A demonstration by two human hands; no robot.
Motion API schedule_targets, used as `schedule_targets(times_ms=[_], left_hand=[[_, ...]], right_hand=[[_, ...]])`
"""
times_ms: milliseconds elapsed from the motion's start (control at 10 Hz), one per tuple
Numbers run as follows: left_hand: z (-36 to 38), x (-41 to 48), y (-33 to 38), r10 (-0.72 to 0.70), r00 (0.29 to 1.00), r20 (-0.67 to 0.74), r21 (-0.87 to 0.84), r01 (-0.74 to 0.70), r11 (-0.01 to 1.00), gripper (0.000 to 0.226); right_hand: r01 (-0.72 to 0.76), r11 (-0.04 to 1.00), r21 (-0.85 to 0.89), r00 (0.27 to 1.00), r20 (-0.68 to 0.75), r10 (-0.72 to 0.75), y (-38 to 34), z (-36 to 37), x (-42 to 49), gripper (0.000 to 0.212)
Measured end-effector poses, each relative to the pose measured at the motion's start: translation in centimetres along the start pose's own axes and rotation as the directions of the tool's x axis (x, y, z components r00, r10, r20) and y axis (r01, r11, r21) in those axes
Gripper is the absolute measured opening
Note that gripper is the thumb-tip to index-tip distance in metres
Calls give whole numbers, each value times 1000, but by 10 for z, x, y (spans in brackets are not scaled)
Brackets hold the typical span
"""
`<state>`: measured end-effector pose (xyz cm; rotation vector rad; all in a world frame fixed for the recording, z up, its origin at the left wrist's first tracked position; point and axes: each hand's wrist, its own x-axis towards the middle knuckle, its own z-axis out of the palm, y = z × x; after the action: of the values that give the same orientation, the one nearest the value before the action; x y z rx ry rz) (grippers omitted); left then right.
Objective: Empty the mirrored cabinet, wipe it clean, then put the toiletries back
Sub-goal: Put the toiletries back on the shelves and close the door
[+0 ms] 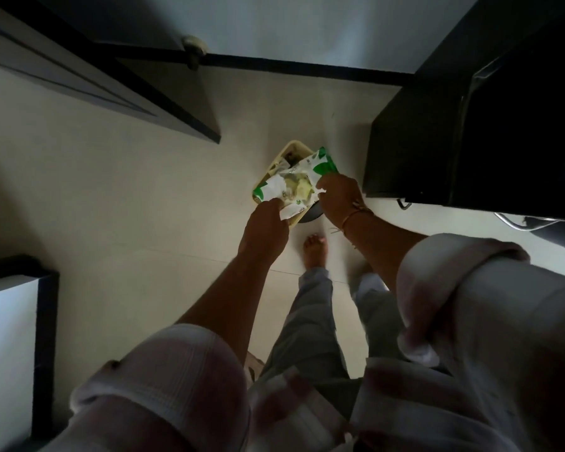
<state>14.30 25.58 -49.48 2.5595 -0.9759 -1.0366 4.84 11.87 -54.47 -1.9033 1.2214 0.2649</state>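
Wipes pack (292, 184), green and white, soft and crumpled. I see it held in the air between both hands, just above a pale yellow basket (282, 154) that sits on the floor (111, 207). The pack hides most of the basket; only the far rim and a few dark items inside show, and I cannot tell what they are.

Left hand (268, 223): arm stretched forward and down, back of the hand towards the camera, fingers curled onto the pack's near left corner, gripping it. Right hand (336, 195): arm reaching in from the right, wrist bent, fingertips pinching the pack's right side near the middle, below its green end. The pack lies tilted, left end lower and nearer, right end farther away. Both hands are on it, close together, the pack spanning the gap.

A thin bracelet (356, 218) is on the right wrist. Both sleeves are pale and rolled up to the elbow: left sleeve (163, 370), right sleeve (454, 275). Light trousers (310, 321), and one bare foot (313, 252) on the floor just behind the basket. A dark rounded shape (312, 216) sits beside the basket's near edge; I cannot tell what it is.

Further out, there is a black cabinet (454, 125) on the right, a dark-edged door (128, 93) upper left, and black skirting (307, 68) along the far wall. Lighting is dim.
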Motion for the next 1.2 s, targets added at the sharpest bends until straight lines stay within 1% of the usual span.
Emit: schedule_targets(times_ms=[100,200,300,400,500,600,700,800,900,1000,1100,1200], left_hand=[[-13,-4,9,57,998,-10,89,-56,994,25],[-41,-11,35,98,995,-12,117,-96,989,25],[-67,-17,62,63,997,50,82,-67,994,24],[-102,-27,106,162,981,104,123,-174,977,27],[-109,-38,131,306,947,99,127,-317,940,31],[-109,-50,173,489,866,104,165,-500,850,40],[-99,-59,219,604,777,175,185,-629,755,44],[-88,-65,256,674,711,201,174,-703,690,38],[-71,-74,303,766,610,200,176,-792,585,39],[-57,-85,336,790,579,202,167,-815,554,46],[-36,-96,376,805,553,215,147,-833,533,45],[-18,-107,412,811,543,218,101,-839,535,46]], right_hand=[[25,998,-64,999,-43,-27,-11,-21,-18,16],[63,993,-97,996,-65,-69,-29,-53,-47,17],[104,991,-79,989,-95,-112,-39,-78,-74,22],[136,983,-121,985,-88,-148,-58,-115,-111,30],[158,968,-196,979,-99,-180,-65,-145,-134,29],[160,963,-215,967,-163,-197,-57,-182,-159,36],[109,961,-253,953,-248,-173,-34,-215,-178,30],[31,967,-255,932,-341,-119,-17,-243,-199,23],[-83,970,-229,866,-498,-44,14,-278,-228,24],[-170,965,-200,845,-534,38,46,-299,-247,27],[-293,956,-12,731,-647,216,84,-321,-269,27],[-356,933,42,714,-632,301,111,-337,-286,26]])
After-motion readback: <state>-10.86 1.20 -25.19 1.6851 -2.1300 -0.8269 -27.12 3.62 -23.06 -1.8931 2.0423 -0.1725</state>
